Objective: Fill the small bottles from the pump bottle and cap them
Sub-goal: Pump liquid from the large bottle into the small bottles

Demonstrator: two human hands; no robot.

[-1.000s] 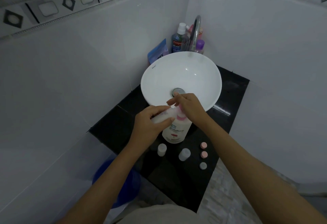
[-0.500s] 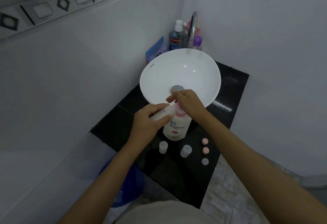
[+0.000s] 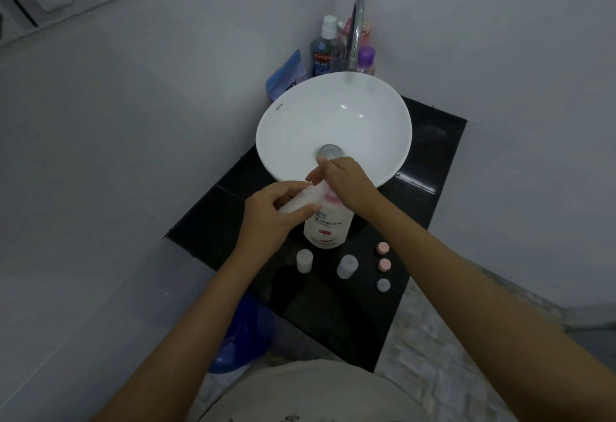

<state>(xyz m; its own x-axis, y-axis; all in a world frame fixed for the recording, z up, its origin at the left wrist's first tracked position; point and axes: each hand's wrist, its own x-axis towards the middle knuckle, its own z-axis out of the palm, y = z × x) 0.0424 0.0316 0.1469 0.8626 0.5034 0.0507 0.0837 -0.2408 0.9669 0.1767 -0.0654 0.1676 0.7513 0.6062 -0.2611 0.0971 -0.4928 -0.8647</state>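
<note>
A white pump bottle (image 3: pixel 328 226) with a pink collar stands on the black counter (image 3: pixel 430 168) in front of the sink. My left hand (image 3: pixel 270 218) grips a small translucent bottle (image 3: pixel 301 200), tilted on its side with its mouth at the pump's nozzle. My right hand (image 3: pixel 346 185) rests on top of the pump head, which it hides. Two more small bottles (image 3: pixel 304 261) (image 3: pixel 347 266) stand open in front of the pump bottle. To their right lie two pink caps (image 3: pixel 383 248) (image 3: pixel 384 264) and one grey cap (image 3: pixel 383 285).
The white basin (image 3: pixel 333 115) sits right behind my hands, with a chrome tap (image 3: pixel 355 31) above it. A mouthwash bottle (image 3: pixel 323 51), a purple-capped bottle (image 3: pixel 366 59) and a blue pouch (image 3: pixel 288 74) crowd the back corner. A blue bucket (image 3: pixel 245 335) sits below the counter's left edge.
Both hands keep their hold at the pump and small bottle. The view has shifted slightly, and my right hand's fingers have lifted a little over the pump.
</note>
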